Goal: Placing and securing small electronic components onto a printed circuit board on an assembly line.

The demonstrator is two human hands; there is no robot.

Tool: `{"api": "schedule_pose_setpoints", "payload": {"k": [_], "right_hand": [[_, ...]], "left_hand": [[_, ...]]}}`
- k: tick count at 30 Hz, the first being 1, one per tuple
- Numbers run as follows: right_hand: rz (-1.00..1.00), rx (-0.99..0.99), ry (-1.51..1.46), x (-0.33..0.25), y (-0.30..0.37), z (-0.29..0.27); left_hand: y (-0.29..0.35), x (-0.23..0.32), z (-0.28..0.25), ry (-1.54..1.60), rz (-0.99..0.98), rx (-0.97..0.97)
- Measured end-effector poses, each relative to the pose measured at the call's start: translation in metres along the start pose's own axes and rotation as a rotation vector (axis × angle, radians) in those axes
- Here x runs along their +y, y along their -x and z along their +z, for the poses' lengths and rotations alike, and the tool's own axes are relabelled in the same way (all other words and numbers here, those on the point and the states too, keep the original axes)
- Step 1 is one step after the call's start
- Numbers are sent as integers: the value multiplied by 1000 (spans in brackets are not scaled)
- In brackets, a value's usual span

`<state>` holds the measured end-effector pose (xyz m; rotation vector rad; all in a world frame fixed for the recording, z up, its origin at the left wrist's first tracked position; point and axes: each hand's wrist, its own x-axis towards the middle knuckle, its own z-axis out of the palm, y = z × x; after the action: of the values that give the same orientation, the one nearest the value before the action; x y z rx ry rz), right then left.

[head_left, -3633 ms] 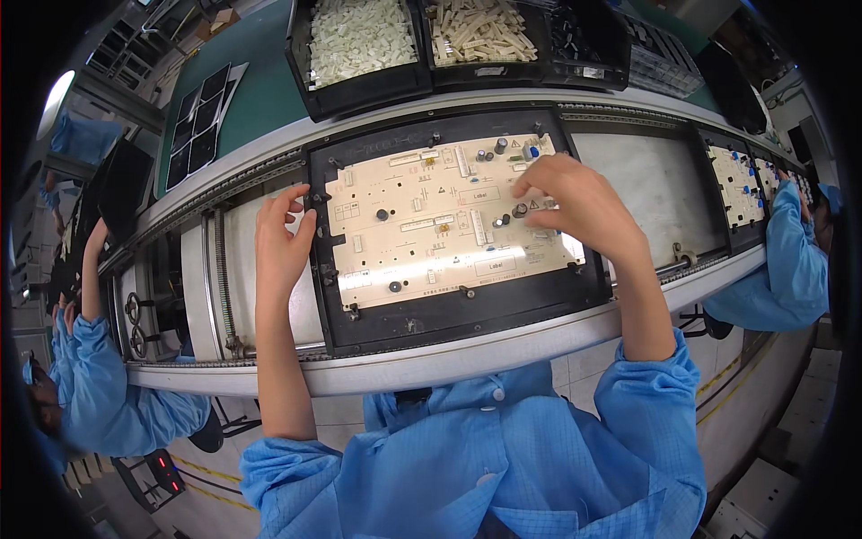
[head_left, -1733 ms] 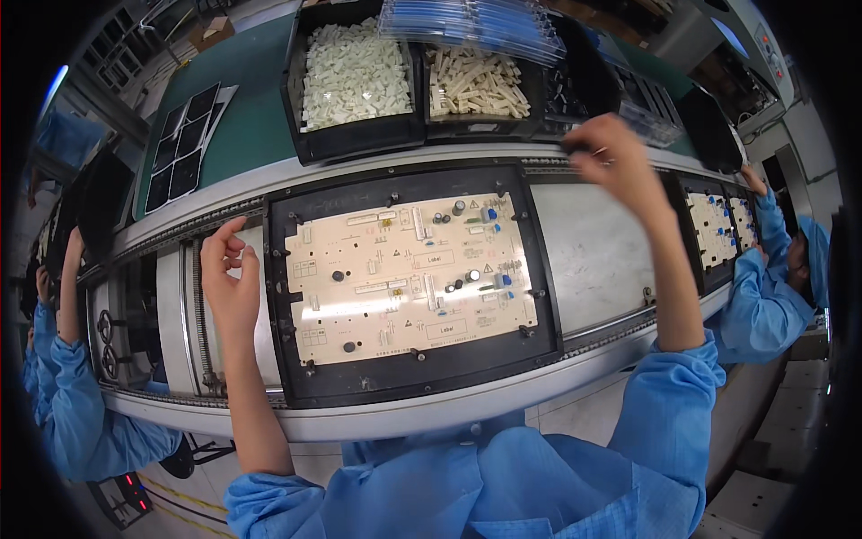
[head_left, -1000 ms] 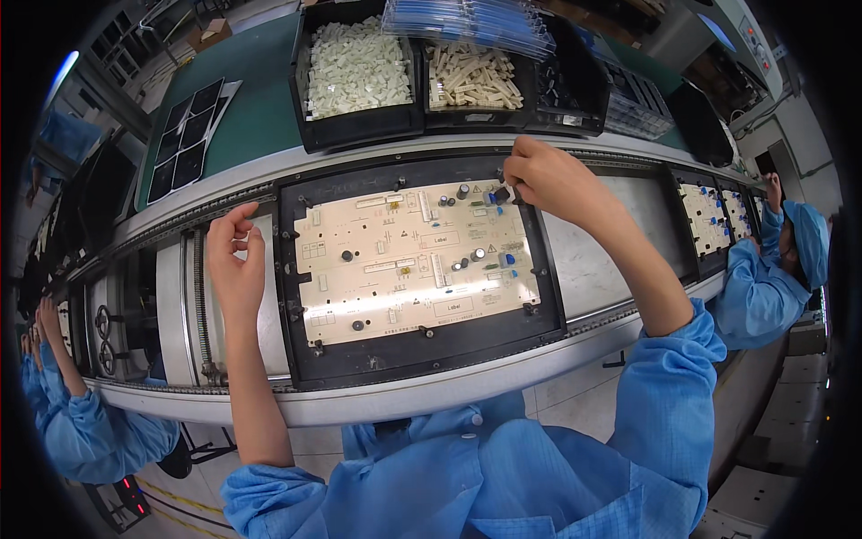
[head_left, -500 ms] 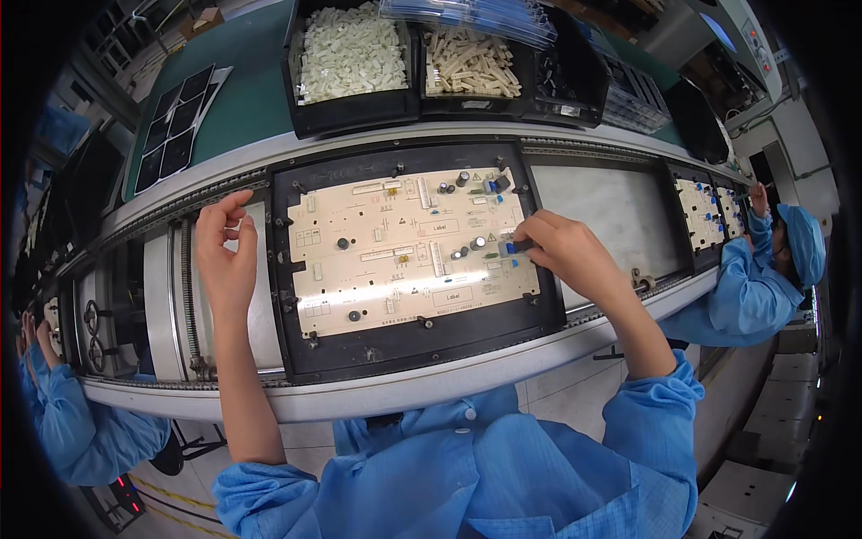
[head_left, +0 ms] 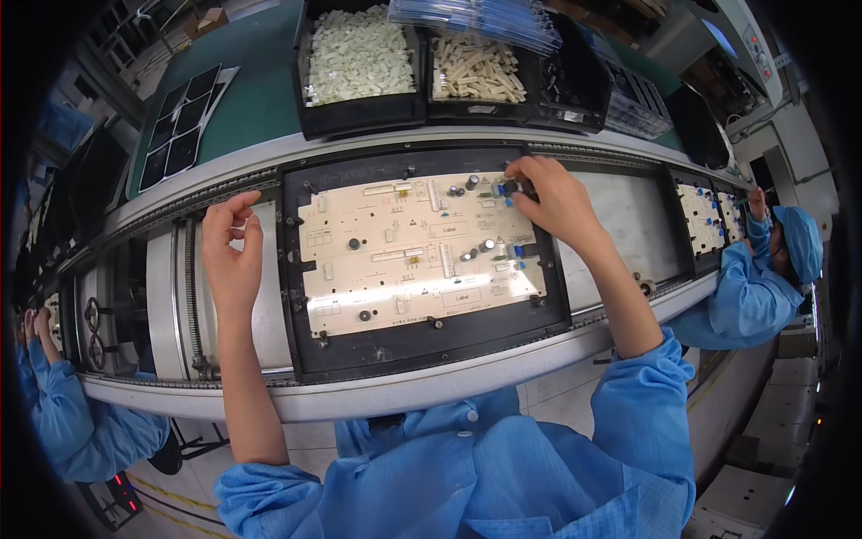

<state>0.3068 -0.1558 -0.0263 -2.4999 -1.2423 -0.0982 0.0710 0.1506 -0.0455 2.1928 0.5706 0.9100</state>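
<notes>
The board, likely light, stiff and fragile, best held by 2 opposite edges, lies in the frame, the right hand around a black part, whether gripping I cannot tell, the left hand empty, loosely curled.

Counted two bare hands: one left hand and one right hand. Found one pale circuit panel in one black frame, and on it tallied two round black parts toward the left, two white connector strips, two small yellow parts, six capacitors in two groups of three, and two dark blocks near the right edge. Saw three black bins on the bench, one each of white pieces, beige pieces and dark pieces, plus one batch of clear trays above. Made out two more pale panels off to the right, one co-worker beside those, and at least one person at left
</notes>
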Motion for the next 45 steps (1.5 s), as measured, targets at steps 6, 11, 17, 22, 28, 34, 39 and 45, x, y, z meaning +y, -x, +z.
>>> {"api": "schedule_pose_setpoints", "payload": {"k": [6, 11, 17, 22, 28, 34, 39, 45], "right_hand": [[29, -35, -35, 5, -3, 8], [71, -49, -56, -2, -6, 5], [-58, 41, -69, 12, -3, -5], [-124, -73, 0, 7, -11, -4], [-272, -168, 209, 4, -20, -12], [-215, -230, 270, -10, -27, -17], [-186, -221, 239, -14, -28, -19], [-191, -215, 213, -9, -27, -15]], "left_hand": [[-3, 1, -3, -23, 24, -5], [-2, -4, -5, -38, 42, -20], [-1, -3, -5, -52, 35, -24], [1, -7, -3, -18, 17, -33], [-4, -4, -6, -10, 23, -19], [-3, -4, -10, -19, 24, -26], [-3, -5, -10, -18, 12, -24], [-2, -7, -10, -25, 15, -67]]}}
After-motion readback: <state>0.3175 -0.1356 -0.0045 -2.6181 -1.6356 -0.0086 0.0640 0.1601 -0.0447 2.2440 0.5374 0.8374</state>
